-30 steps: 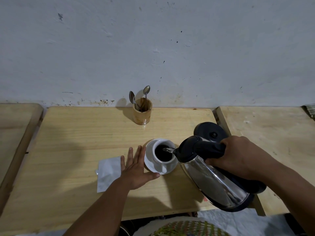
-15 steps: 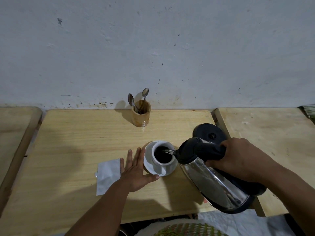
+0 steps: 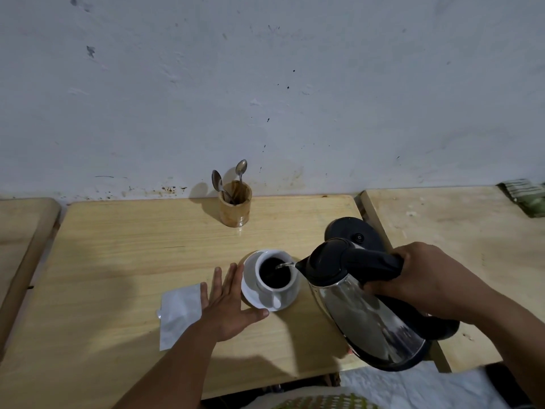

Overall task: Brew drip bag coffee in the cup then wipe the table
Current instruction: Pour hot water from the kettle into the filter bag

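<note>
A white cup (image 3: 287, 292) full of dark liquid stands on a white saucer (image 3: 249, 287) on the wooden table (image 3: 124, 261). My right hand (image 3: 421, 278) grips the black handle of a steel kettle (image 3: 362, 314), tilted left, and a thin stream of water falls from its spout into the cup. My left hand (image 3: 227, 305) lies flat on the table with spread fingers, touching the saucer's left edge and holding nothing. A white sachet (image 3: 177, 314) lies partly under that hand.
A wooden holder (image 3: 236, 205) with two spoons stands at the back by the wall. The black kettle base (image 3: 351, 228) sits behind the kettle. Separate wooden tables adjoin at left (image 3: 20, 231) and right (image 3: 460, 225). A green packet (image 3: 528, 199) lies at far right.
The view has shifted slightly upward. The kettle stays tilted over the cup and the pour goes on. My left hand keeps its place beside the saucer.
</note>
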